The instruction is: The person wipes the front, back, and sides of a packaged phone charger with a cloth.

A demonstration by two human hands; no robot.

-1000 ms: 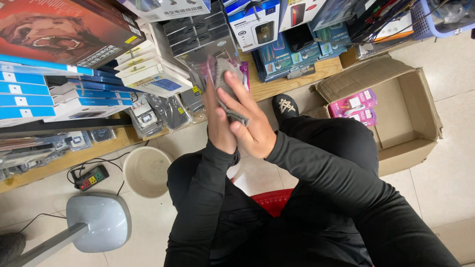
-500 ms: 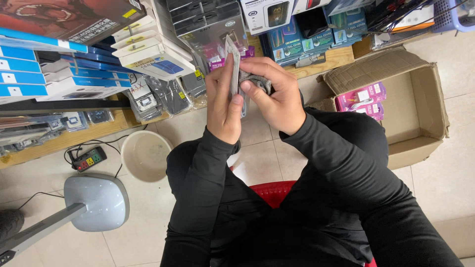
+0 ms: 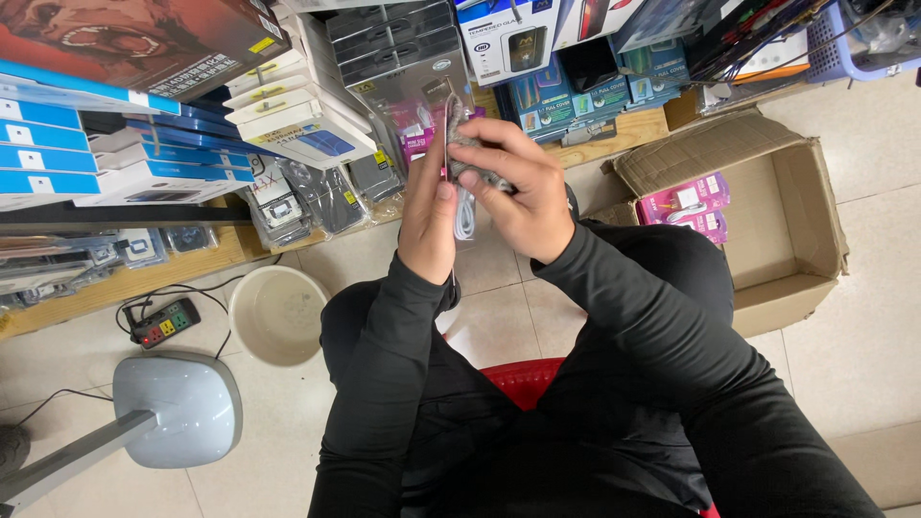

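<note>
Packet: clear packet [image 3: 459, 158] is being held upright, edge toward the camera.
Grip: being pinched between left hand [image 3: 429, 223] and right hand [image 3: 519, 192], steadying it.

1. Left hand [image 3: 429, 225] raised at centre frame, fingers pressed flat against a clear packet [image 3: 459, 153] containing a white cable [image 3: 465, 213]
2. Right hand [image 3: 513, 187] closed over the same packet from the other side, fingertips curled on its edge
3. Both arms in black sleeves; seated on a red stool [image 3: 523, 379]
4. Open cardboard box [image 3: 782, 216] to the right on the tiled floor, pink packages [image 3: 689, 203] inside
5. Cream round basin [image 3: 278, 315] and a power strip [image 3: 165, 321] to the left
6. Grey stand base [image 3: 177, 408] at lower left
7. Stacked boxed goods [image 3: 288, 120] on a wooden shelf beyond the hands
</note>
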